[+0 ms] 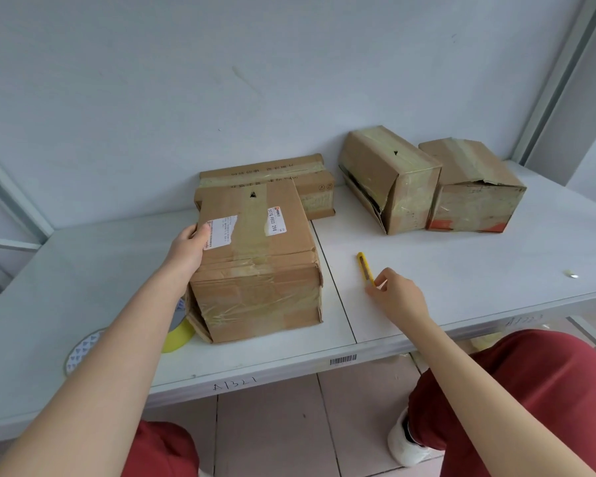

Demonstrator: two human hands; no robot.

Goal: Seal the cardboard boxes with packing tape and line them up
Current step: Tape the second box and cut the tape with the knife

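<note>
the left hand (186, 249) grips the near box (258, 266) at its 9 o'clock edge, the right hand (398, 297) pinches a yellow cutter (364, 266) at 3 (tape roll (178, 336) half hidden at 7), flat box (312, 187) behind at 12.

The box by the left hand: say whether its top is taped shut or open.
Taped shut: the box has flat flaps, and a tape strip runs along its top seam and down the front.
</note>
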